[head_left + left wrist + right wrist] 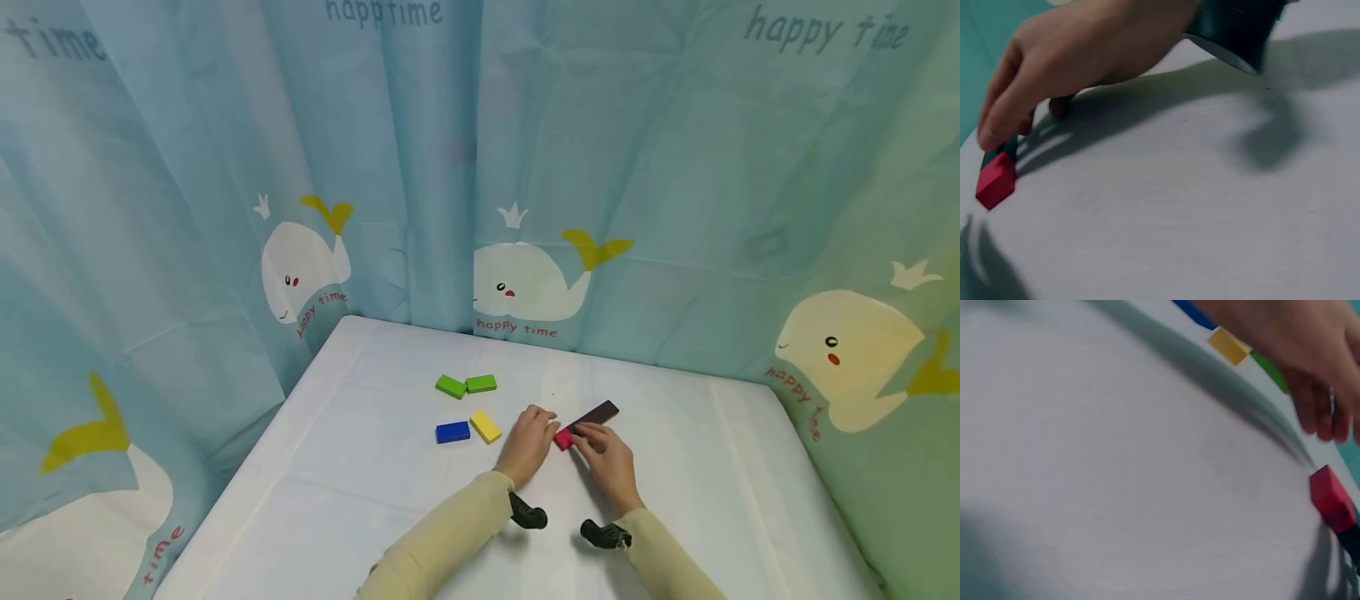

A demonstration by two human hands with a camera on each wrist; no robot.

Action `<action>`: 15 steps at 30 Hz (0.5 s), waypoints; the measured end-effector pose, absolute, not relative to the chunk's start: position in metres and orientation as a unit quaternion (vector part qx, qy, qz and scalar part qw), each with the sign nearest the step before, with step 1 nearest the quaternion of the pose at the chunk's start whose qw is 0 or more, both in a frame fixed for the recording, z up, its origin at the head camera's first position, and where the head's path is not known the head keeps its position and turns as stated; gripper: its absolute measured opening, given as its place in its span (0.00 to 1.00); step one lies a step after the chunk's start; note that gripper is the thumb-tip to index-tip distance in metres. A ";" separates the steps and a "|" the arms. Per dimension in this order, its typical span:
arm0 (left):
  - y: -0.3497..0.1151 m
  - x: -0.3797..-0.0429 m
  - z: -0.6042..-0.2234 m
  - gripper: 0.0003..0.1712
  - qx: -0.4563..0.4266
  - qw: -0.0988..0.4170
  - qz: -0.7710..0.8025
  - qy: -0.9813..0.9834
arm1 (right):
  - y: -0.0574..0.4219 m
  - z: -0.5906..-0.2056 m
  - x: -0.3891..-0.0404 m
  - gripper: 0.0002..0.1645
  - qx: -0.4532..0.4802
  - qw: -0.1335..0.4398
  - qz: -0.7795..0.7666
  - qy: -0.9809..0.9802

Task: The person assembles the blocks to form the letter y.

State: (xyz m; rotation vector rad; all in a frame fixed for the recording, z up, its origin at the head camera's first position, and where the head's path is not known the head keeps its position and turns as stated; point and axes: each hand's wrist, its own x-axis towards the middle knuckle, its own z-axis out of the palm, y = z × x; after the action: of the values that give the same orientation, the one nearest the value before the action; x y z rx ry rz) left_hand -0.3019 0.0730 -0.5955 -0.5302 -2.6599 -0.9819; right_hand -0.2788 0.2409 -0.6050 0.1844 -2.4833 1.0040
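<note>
So you've got whale-print curtain (675, 167) round your white table (690, 500), right hand (611, 467) pinching the dark bar (598, 413) against the red block (563, 439) mid-table — left hand (527, 446) just beside, loose and free.

Left arm (442, 537) slants up and rightward from the lower edge of the head view, right arm (667, 554) up and leftward, both in pale sleeves to the wrist, hands near each other. Left grip (527, 443): back of hand uppermost, fingers bent loosely down, their tips hanging free in the right wrist view. Right grip (611, 467): bare like the left, wrist above the fingertips, thumb and fingers drawn together in a low pinch.
</note>
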 end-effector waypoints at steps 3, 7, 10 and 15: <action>0.065 -0.310 -0.592 0.15 -0.170 0.143 -0.326 -0.919 | 0.238 -0.607 -0.278 0.14 0.066 0.224 0.366 -0.901; 0.052 -0.322 -0.587 0.15 -0.164 0.161 -0.289 -0.929 | 0.236 -0.609 -0.280 0.15 0.072 0.233 0.366 -0.898; 0.042 -0.328 -0.584 0.15 -0.162 0.163 -0.255 -0.939 | 0.236 -0.611 -0.280 0.14 0.080 0.243 0.363 -0.896; 0.019 -0.330 -0.577 0.15 -0.170 0.136 -0.179 -0.960 | 0.235 -0.612 -0.279 0.15 0.076 0.238 0.366 -0.897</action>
State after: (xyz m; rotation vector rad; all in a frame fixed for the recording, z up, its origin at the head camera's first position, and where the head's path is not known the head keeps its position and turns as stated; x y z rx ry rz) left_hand -0.3297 0.0190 -0.5774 -0.4926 -2.7788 -0.5172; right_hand -0.2792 0.2351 -0.6121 0.2078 -2.4559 1.0012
